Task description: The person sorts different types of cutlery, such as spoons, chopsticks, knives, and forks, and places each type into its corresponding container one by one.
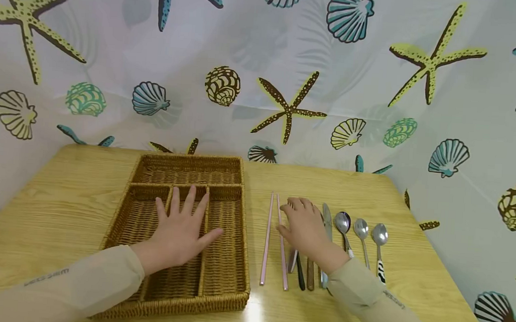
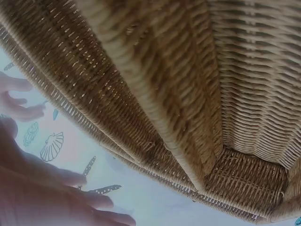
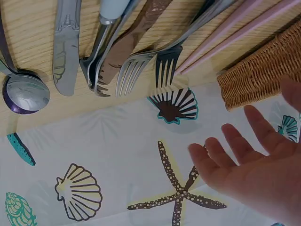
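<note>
My left hand (image 1: 178, 234) spreads its straight fingers over the divided wicker basket (image 1: 191, 302), holding nothing. In the left wrist view its fingers overlap the pale backdrop beside the basket. My right hand (image 1: 305, 230) hovers over the cutlery with loosely bent fingers and nothing in its grasp. Beneath it, partly hidden in the head view, lie several utensils, among them a silver fork (image 3: 134, 75) and a dark fork (image 3: 167, 68). A pair of pink chopsticks (image 1: 267, 241) lies between that hand and the basket. A table knife (image 1: 327, 220) is just right of the hand.
Three spoons lie right of the knife: a dark-necked spoon (image 1: 342, 222), a silver spoon (image 1: 361, 229) and one with a black-and-white handle (image 1: 380, 272). The wooden table (image 1: 76, 193) ends at a white cloth backdrop (image 1: 179, 60) printed with shells and starfish.
</note>
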`<state>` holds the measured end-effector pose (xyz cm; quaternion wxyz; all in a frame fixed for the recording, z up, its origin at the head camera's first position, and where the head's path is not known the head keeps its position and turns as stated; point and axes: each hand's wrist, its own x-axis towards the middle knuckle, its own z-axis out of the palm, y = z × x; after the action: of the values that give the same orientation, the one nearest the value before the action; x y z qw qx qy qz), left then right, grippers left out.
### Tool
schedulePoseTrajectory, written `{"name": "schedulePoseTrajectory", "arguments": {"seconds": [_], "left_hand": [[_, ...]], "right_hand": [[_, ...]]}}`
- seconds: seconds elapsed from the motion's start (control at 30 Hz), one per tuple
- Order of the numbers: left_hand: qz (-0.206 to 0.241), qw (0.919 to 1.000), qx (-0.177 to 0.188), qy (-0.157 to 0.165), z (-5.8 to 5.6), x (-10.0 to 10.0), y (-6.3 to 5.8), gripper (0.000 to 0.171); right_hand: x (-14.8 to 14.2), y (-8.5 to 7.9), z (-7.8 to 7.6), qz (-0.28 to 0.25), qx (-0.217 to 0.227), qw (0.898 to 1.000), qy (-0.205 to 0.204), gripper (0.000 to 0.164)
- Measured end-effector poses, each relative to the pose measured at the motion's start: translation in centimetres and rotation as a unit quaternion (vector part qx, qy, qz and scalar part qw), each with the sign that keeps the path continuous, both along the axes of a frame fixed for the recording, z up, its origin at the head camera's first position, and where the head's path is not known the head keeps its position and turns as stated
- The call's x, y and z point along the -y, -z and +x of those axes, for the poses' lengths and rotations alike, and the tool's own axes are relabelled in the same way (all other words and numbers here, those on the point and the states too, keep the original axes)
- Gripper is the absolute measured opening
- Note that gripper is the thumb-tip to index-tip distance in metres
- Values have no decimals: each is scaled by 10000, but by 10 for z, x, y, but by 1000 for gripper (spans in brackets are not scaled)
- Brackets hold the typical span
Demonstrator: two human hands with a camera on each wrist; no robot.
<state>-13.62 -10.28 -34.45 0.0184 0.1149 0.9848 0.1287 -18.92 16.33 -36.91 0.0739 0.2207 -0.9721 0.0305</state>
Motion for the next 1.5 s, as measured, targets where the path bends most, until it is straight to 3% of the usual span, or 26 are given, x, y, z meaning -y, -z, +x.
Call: {"name": "schedulePoseTrajectory", "arguments": {"seconds": [0.1, 0.2, 0.5, 0.7, 0.83, 1.13, 1.2, 1.3, 1.5], "left_hand": [[-97, 9999, 52, 3, -1, 1, -1, 79], [-120, 9999, 83, 41, -1, 1, -2, 77], [-105, 9998, 23, 153, -3, 0, -3, 71], [-16, 9993, -305, 235, -5, -4, -5, 60], [48, 9990, -357, 279, -6, -8, -6, 56], [85, 9992, -234, 303, -8, -11, -7, 58], [84, 9993, -196, 312, -8, -11, -8, 58], [117, 9993, -138, 338, -8, -13, -10, 57], [156, 9993, -144, 310, -8, -14, -13, 56]], "right_hand": [[1, 4, -6, 29, -338, 9992, -211, 16], [2, 8, -11, 166, -493, 9981, -339, 4], [5, 22, -26, 750, -551, 9923, -816, 7], [9, 29, -37, 1379, -474, 9796, -1381, 12], [11, 34, -41, 2189, -823, 9523, -1961, 8], [11, 34, -49, 3505, -1773, 8566, -3346, 8], [9, 32, -51, 3599, -1884, 8410, -3574, 9], [6, 26, -53, 3538, -1996, 8333, -3750, 10], [2, 14, -57, 3251, -2218, 8366, -3810, 13]]}}
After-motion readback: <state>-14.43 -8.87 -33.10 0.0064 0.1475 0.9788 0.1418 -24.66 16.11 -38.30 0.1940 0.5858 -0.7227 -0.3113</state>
